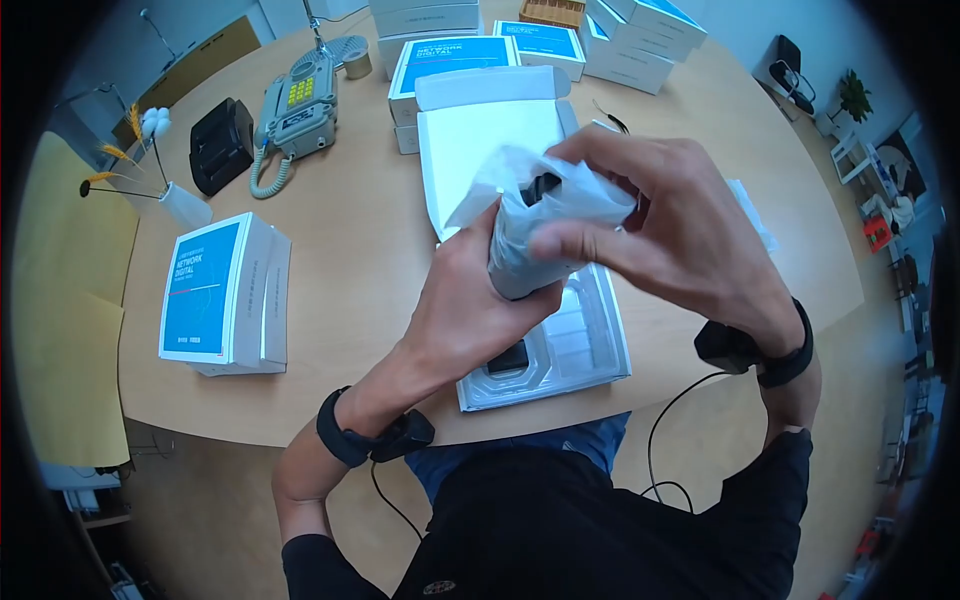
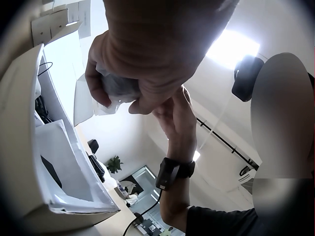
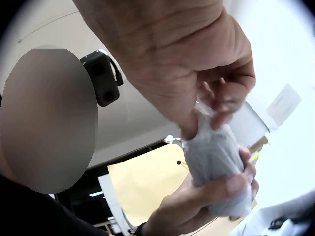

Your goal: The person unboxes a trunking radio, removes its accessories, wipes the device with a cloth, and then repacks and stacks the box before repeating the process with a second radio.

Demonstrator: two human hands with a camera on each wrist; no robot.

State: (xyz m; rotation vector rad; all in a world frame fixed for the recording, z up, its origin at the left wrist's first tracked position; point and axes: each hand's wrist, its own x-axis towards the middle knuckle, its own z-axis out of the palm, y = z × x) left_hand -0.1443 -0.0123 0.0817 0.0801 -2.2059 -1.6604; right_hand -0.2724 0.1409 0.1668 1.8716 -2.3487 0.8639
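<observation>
My left hand [image 1: 455, 305] grips a cylinder-like item wrapped in a translucent white plastic bag [image 1: 515, 255], holding it up over the open box. At the bag's loose top, something dark [image 1: 541, 187] shows; its kind stays hidden by the wrap. My right hand [image 1: 690, 225] pinches the upper part of the bag between thumb and fingers. In the right wrist view the bag [image 3: 216, 155] stands upright between both hands. Below lies an open white box [image 1: 440, 175], lid folded back, with a clear plastic tray [image 1: 595, 340] and a black piece [image 1: 508, 358] inside.
Two blue-and-white boxes [image 1: 205, 290] stand at the left of the table. Further back are a grey corded telephone [image 1: 300, 105], a black holder [image 1: 222, 146] and a white vase [image 1: 187, 207]. More boxes [image 1: 450, 62] are stacked at the back. Cables [image 1: 655, 440] hang from the wrist cameras.
</observation>
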